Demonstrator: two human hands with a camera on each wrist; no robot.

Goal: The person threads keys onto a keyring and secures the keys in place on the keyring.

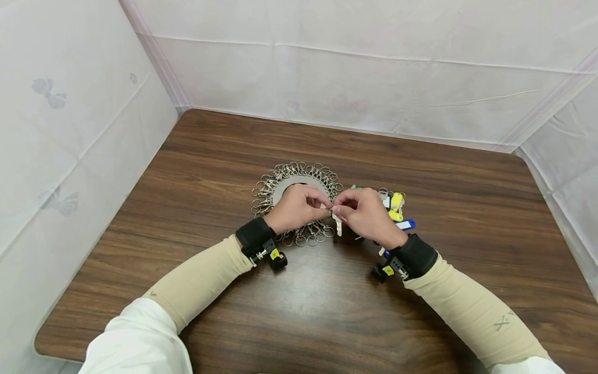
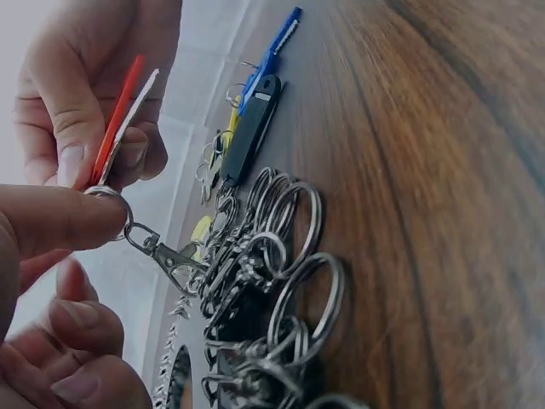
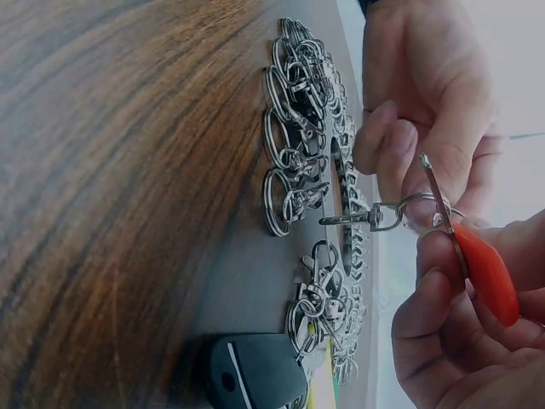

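At bench (image 1: 187, 171) centre, left hand (image 1: 295, 209) pinching split ring (image 2: 109, 198) at 9 o'clock, right hand (image 1: 366, 215) fingers (image 3: 426, 298) gripping red-tagged key (image 3: 477, 260) opp., w/ both wrists low.

Head view: high, looking forward and down over the whole table (image 1: 196, 171). Both wrist views: low, close, tilted sideways along the tabletop, facing each other. All three share the key rings (image 1: 299, 179) and both hands.

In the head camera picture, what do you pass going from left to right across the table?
Ring of metal key clips → left hand → small key pinched between both hands → right hand → yellow key tag → blue key tag.
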